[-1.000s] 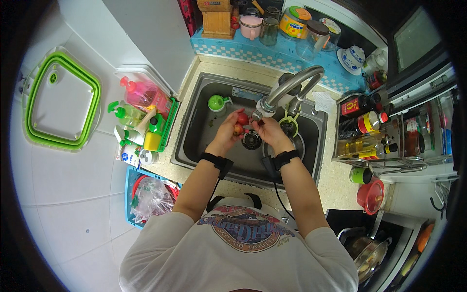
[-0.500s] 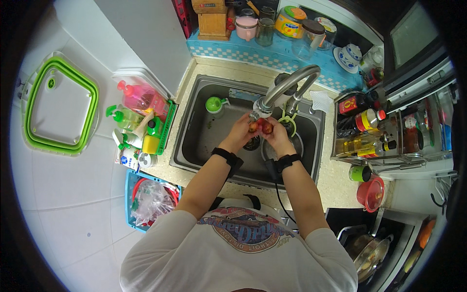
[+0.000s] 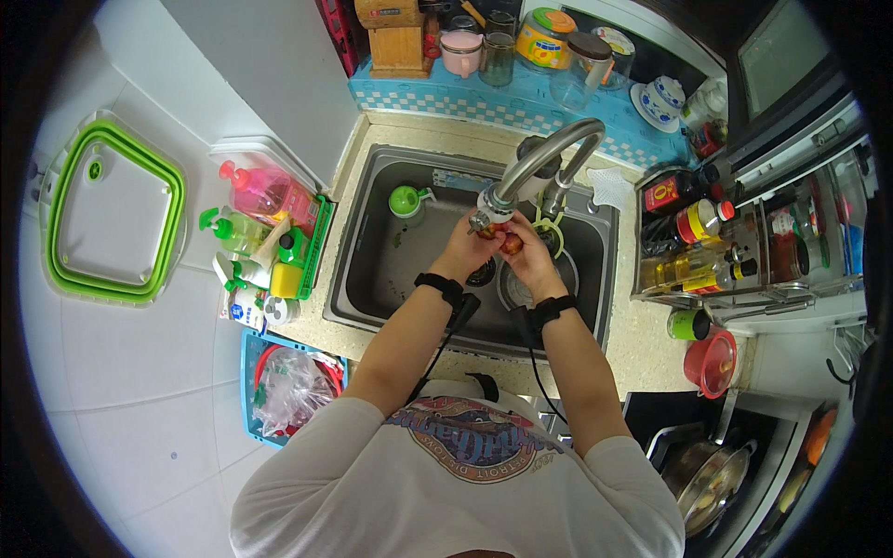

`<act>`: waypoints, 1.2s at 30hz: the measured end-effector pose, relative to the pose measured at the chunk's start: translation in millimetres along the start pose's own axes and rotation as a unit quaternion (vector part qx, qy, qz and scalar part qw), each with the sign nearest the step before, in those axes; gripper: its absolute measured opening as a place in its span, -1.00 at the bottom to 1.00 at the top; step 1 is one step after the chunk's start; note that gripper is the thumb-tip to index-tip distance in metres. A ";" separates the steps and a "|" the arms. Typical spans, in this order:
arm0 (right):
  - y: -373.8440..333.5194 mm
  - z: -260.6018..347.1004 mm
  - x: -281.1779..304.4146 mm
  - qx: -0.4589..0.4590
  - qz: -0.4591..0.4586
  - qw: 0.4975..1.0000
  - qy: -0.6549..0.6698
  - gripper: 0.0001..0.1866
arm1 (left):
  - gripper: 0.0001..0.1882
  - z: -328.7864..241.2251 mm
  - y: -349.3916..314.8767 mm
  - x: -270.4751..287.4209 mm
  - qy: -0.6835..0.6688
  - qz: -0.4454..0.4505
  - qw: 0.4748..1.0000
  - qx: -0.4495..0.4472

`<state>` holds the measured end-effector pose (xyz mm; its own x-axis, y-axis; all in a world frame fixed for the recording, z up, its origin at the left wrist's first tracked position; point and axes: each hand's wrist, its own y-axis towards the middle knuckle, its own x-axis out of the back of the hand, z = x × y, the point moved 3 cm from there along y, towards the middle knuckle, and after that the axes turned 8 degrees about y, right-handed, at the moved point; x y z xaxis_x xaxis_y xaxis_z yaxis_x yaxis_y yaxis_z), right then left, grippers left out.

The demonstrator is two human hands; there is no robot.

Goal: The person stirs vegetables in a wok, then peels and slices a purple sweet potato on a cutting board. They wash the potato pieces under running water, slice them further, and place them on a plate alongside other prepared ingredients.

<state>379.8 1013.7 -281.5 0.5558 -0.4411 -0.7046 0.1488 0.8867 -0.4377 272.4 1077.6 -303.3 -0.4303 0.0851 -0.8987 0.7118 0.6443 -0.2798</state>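
Over the dark grey sink [image 3: 356,270], just below the faucet [image 3: 575,139], my two hands meet. My left hand [image 3: 468,253] has its fingers closed round small, round, reddish fruit [image 3: 512,244]. From the other side my right hand [image 3: 533,265] grips the same red fruit. The exact kind is too small to tell, and fingers and faucet head hide part of it. Under my right hand stands a metal bowl [image 3: 570,276] in the sink. A yellow-green looped item [image 3: 551,226] lies beside the bowl. Each wrist wears a black strap.
A green-topped container [image 3: 406,201] stands in the sink's far left corner. Left of the sink, a green rack [image 3: 321,244] holds soap bottles and a yellow sponge [image 3: 286,280]. Sauce bottles [image 3: 698,223] fill a rack at right. A red pot [image 3: 712,363] sits near the stove.
My hands stay together under the faucet and the red fruit has shifted slightly between the fingers. The whole view has moved a little.
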 end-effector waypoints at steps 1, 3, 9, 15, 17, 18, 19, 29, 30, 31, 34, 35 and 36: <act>-0.9 1.0 -2.3 -0.008 0.015 1.000 -0.018 -0.56 | -0.72 -2.7 -1.6 2.2 0.067 0.004 0.998 -0.008; -1.9 1.3 -4.6 -0.032 0.029 0.998 -0.049 -0.58 | -0.72 -6.9 -5.9 7.9 0.126 -0.018 0.992 0.006; 8.5 -8.6 -8.1 -0.034 0.070 0.988 -0.133 -0.67 | -0.70 -24.3 -25.3 11.2 0.289 -0.012 0.955 0.063; 22.9 -20.5 -16.4 -0.051 0.004 0.995 -0.084 -0.74 | -0.58 -31.9 -42.9 11.8 0.248 -0.184 0.951 0.017; 23.9 -27.9 -20.3 -0.079 0.000 0.996 -0.044 -0.73 | -0.63 -36.0 -47.6 14.3 0.242 -0.213 0.947 0.007; 24.4 -29.7 -20.6 -0.083 -0.007 0.996 -0.022 -0.72 | -0.65 -39.2 -49.3 15.9 0.237 -0.221 0.946 -0.005; 25.2 -31.9 -21.2 -0.089 -0.001 0.996 0.002 -0.71 | -0.67 -41.0 -50.1 17.6 0.259 -0.223 0.940 0.010; 6.5 -22.6 -13.9 -0.045 0.128 0.990 -0.024 -0.67 | -0.82 -38.5 -65.9 -4.3 0.316 -0.208 0.925 -0.023; 4.1 -20.8 -13.0 -0.022 0.109 0.993 -0.038 -0.64 | -0.82 -38.4 -66.6 -7.0 0.323 -0.198 0.925 -0.026; 1.4 -18.9 -12.8 0.008 0.105 0.993 -0.047 -0.62 | -0.82 -36.9 -65.9 -8.3 0.341 -0.197 0.919 -0.013; -1.4 -14.8 -12.3 0.029 0.114 0.992 -0.032 -0.54 | -0.80 -34.5 -61.8 -9.5 0.388 -0.165 0.906 -0.020; -2.2 -13.9 -11.1 0.027 0.121 0.992 -0.018 -0.52 | -0.79 -33.1 -60.7 -9.2 0.402 -0.155 0.902 -0.024; -2.4 -12.9 -8.7 0.027 0.112 0.993 -0.030 -0.50 | -0.79 -31.6 -59.3 -9.1 0.415 -0.146 0.898 -0.029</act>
<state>364.1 1013.6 -281.5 0.6281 -0.2239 -0.7452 0.0578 0.9685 -0.2422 216.6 1062.7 -267.9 -0.8760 0.4282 -0.2219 0.4822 0.7675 -0.4224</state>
